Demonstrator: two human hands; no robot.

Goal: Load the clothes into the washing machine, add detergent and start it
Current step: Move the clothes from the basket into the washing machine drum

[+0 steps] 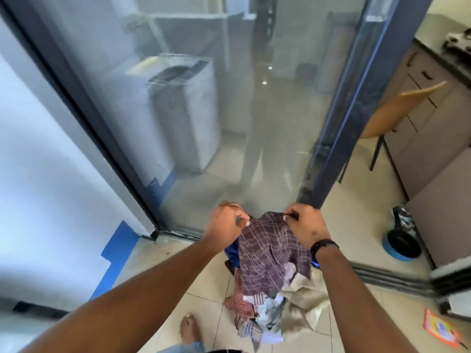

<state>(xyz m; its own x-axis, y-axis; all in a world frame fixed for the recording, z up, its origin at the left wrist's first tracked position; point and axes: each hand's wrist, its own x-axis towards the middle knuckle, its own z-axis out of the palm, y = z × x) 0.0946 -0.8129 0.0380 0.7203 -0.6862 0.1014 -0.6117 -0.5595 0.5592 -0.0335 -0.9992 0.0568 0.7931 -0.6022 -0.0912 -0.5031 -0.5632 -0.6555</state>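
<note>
Hands first: my left hand (225,221) and right hand (304,225) are both curled, each pinching a top corner of the plaid cloth (267,253), which hangs between them just in front of the glass door (229,110). I see more clothes (275,309) bunched under the cloth, over the floor tiles; whether they hang or lie I cannot tell. Beyond the door, left of centre, stands the washer (186,108), blurred through the glass. Right of the door I see a wooden chair (397,110) by grey cabinets (433,128)
</note>
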